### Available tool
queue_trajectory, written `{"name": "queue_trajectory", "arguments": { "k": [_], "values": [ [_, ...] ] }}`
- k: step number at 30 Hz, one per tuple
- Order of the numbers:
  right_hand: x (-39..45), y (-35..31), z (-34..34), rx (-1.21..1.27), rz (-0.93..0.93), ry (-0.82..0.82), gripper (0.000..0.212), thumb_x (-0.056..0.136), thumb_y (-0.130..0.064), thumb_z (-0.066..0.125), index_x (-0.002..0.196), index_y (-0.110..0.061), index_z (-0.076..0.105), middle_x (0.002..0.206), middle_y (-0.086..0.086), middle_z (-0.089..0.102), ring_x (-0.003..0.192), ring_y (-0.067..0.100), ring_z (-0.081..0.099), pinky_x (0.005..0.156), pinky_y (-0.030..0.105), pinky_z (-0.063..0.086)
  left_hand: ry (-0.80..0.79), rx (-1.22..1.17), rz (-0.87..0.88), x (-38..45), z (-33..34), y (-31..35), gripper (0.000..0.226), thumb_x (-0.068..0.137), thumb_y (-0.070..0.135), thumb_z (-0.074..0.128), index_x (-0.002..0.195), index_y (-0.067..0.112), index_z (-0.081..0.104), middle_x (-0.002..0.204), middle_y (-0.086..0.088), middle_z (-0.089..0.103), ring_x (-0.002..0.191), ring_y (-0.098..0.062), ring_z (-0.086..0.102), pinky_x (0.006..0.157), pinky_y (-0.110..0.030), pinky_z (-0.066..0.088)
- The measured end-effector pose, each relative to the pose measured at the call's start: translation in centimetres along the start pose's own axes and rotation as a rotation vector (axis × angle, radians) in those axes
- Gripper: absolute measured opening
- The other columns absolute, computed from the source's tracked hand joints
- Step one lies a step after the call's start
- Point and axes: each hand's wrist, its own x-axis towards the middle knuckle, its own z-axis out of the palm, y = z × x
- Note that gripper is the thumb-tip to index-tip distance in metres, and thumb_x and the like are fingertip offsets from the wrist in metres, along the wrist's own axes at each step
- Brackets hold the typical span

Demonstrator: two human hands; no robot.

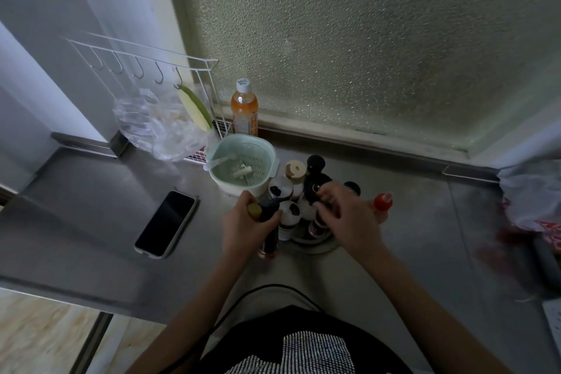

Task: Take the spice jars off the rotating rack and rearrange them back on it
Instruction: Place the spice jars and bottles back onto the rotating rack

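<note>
The round rotating rack (315, 245) stands on the steel counter, crowded with spice jars, among them a tan-lidded jar (295, 169) and a tall black grinder (315, 164) at the back. My left hand (243, 228) grips a dark-capped bottle (269, 215) and a yellow-capped one (254, 211) at the rack's left edge. My right hand (346, 218) reaches over the rack, its fingers curled round a black-lidded jar (313, 188). A red-capped bottle (383, 202) stands just right of that hand.
A pale green colander bowl (243, 164) sits just behind the rack. A phone (166, 223) lies on the counter (91, 191) to the left. An orange drink bottle (244, 108), a plastic bag (158, 127) and a white wire rack (200, 70) line the back. Bags (534, 200) lie at right.
</note>
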Motion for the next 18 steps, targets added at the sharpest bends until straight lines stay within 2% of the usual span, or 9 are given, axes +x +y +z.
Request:
{"name": "queue_trajectory", "arguments": {
  "k": [1,3,5,7,9,10,11,14,18],
  "values": [
    [-0.1,0.6,-0.8,-0.002,0.033,0.118,0.015,0.084,-0.016,0.066,0.098,-0.013,0.06,0.082,-0.004,0.06,0.064,0.004,0.05,0.064,0.012,0.041,-0.003,0.008,0.008,-0.1,0.0,0.1,0.041,0.063,0.032,0.082,0.072,0.014,0.046,0.06,0.001,0.057,0.053,-0.006,0.05,0.048,-0.023,0.04],
    [0.3,1.9,-2.0,-0.014,0.109,0.269,0.014,0.082,-0.014,0.067,0.095,-0.014,0.06,0.075,-0.004,0.057,0.061,0.011,0.049,0.061,0.02,0.041,-0.012,0.019,0.022,-0.2,0.0,0.3,0.042,0.063,0.032,0.082,0.071,0.012,0.045,0.058,-0.001,0.055,0.051,-0.009,0.048,0.047,-0.025,0.039],
    [1.3,3.0,-2.8,-0.04,0.138,0.242,0.015,0.082,-0.013,0.066,0.094,-0.015,0.059,0.074,-0.002,0.057,0.062,0.017,0.05,0.064,0.029,0.044,-0.012,0.033,0.034,-0.4,0.0,0.6,0.043,0.064,0.031,0.082,0.07,0.012,0.044,0.055,0.003,0.052,0.049,-0.006,0.046,0.045,-0.018,0.036],
    [2.2,3.4,-3.2,-0.054,0.152,0.019,0.012,0.083,-0.018,0.064,0.093,-0.02,0.058,0.075,-0.004,0.058,0.066,0.017,0.053,0.066,0.031,0.044,-0.004,0.03,0.043,-0.6,0.0,1.0,0.042,0.065,0.03,0.082,0.069,0.014,0.043,0.054,0.008,0.049,0.049,-0.004,0.045,0.045,-0.017,0.036],
    [2.7,3.0,-3.1,-0.144,0.161,-0.315,0.017,0.084,-0.026,0.064,0.099,-0.024,0.057,0.082,-0.003,0.06,0.078,0.018,0.057,0.071,0.032,0.044,0.002,0.021,0.054,-0.8,0.0,1.4,0.042,0.065,0.03,0.081,0.07,0.013,0.044,0.055,0.009,0.049,0.049,-0.003,0.046,0.044,-0.017,0.035],
    [2.8,2.9,-2.8,-0.217,0.152,-0.43,0.023,0.084,-0.027,0.065,0.104,-0.024,0.055,0.089,-0.002,0.06,0.084,0.019,0.057,0.074,0.033,0.045,0.002,0.023,0.057,-0.8,0.0,1.5,0.042,0.066,0.03,0.081,0.071,0.012,0.044,0.056,0.009,0.05,0.05,-0.003,0.046,0.045,-0.019,0.035],
    [2.7,2.8,-2.4,-0.267,0.138,-0.467,0.028,0.084,-0.026,0.065,0.108,-0.023,0.053,0.094,0.0,0.06,0.088,0.019,0.057,0.076,0.033,0.045,-0.001,0.026,0.058,-0.8,0.0,1.6,0.042,0.066,0.031,0.081,0.073,0.012,0.044,0.057,0.01,0.051,0.051,-0.002,0.047,0.045,-0.02,0.036],
    [2.5,2.5,-1.9,-0.221,0.099,-0.315,0.025,0.084,-0.017,0.062,0.106,-0.02,0.052,0.089,0.0,0.055,0.086,0.022,0.056,0.074,0.032,0.042,-0.024,0.018,0.047,-1.0,0.1,1.7,0.046,0.065,0.034,0.082,0.082,0.018,0.042,0.065,0.011,0.055,0.058,-0.001,0.052,0.049,-0.02,0.044],
    [2.4,3.1,-2.1,-0.224,0.133,-0.159,0.029,0.084,-0.013,0.059,0.11,-0.024,0.053,0.092,0.003,0.06,0.088,0.025,0.059,0.072,0.034,0.044,-0.069,-0.006,0.032,-1.3,0.5,1.6,0.048,0.064,0.035,0.082,0.093,0.023,0.046,0.083,0.005,0.063,0.076,-0.014,0.063,0.067,-0.035,0.056]
  ]
}}
